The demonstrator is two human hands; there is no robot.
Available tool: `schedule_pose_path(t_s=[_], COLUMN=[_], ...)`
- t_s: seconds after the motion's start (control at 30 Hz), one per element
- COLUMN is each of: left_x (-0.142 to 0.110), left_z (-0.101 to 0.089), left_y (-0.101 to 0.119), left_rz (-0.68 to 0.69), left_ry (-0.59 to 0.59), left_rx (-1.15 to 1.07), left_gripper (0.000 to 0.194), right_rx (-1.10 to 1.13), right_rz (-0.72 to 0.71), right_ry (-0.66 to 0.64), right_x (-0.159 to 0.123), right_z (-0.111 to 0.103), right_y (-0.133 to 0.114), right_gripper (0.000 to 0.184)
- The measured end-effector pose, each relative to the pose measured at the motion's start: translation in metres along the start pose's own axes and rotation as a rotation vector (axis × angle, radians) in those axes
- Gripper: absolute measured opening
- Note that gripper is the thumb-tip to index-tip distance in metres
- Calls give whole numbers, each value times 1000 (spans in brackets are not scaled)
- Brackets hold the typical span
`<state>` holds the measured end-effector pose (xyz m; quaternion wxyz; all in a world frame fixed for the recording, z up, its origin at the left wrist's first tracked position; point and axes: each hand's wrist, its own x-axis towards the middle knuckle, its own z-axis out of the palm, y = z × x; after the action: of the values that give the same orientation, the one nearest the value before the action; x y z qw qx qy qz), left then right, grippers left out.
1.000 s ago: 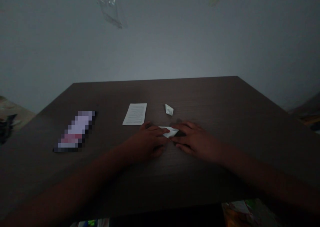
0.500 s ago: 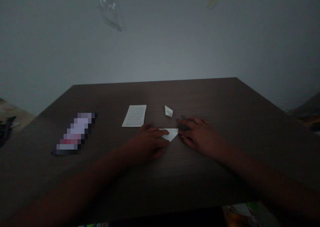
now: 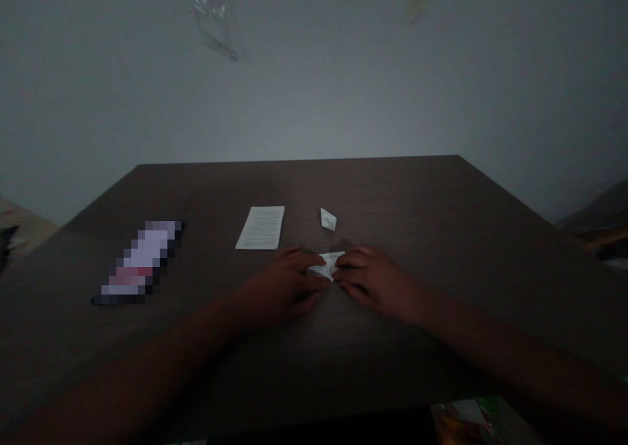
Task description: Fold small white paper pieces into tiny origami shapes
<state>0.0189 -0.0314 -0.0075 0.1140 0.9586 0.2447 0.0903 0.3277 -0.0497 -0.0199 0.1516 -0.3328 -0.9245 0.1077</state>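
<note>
A small piece of folded printed paper (image 3: 320, 270) lies on the table between my hands, partly covered by fingers. From the left, my left hand (image 3: 287, 284) holds it with closed fingertips pressed down on it. My right hand (image 3: 380, 276) has its fingertips closed on the paper's right side, close to the left fingers. Just beyond the hands is a small folded paper piece (image 3: 328, 220) with pointed corners. The exact fold under my fingers is hidden.
A stack of printed paper sheets (image 3: 261, 228) rests beyond my left hand. Further left lies a phone-like flat object (image 3: 140, 262), its face pixelated. The dark wooden table (image 3: 392, 190) meets a pale wall, where a clear plastic bag (image 3: 213, 16) hangs.
My right hand has moved left onto the paper, covering its right corner. The left hand stays on the paper. The view has shifted slightly.
</note>
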Motion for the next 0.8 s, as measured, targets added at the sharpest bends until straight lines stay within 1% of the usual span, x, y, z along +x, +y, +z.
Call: schedule_pose_path(t_s=[0.1,0.2,0.3,0.43,0.57,0.7,0.8], left_x=[0,1,2,3,4,6,6], left_z=[0,3,7,8,8,5,5], left_y=[-2,-3,-1,2,4,7,8], left_rz=[-20,-65,-77,-75,-75,-66,-58], left_ry=[20,38,75,67,47,20,16], left_rx=[-39,-67,-69,-46,-45,-37,-48], left_gripper=[22,31,38,45,50,46,45], right_rx=[20,12,8,24,64,97,93], right_rz=[-24,-24,-25,-5,45,97,135], right_ry=[0,3,-1,7,51,91,126], right_x=[1,0,-2,-2,2,5,6], right_z=[0,-1,0,4,7,10,13], right_y=[-1,-2,-2,1,8,15,15], right_gripper=[30,30,32,33,27,20,12])
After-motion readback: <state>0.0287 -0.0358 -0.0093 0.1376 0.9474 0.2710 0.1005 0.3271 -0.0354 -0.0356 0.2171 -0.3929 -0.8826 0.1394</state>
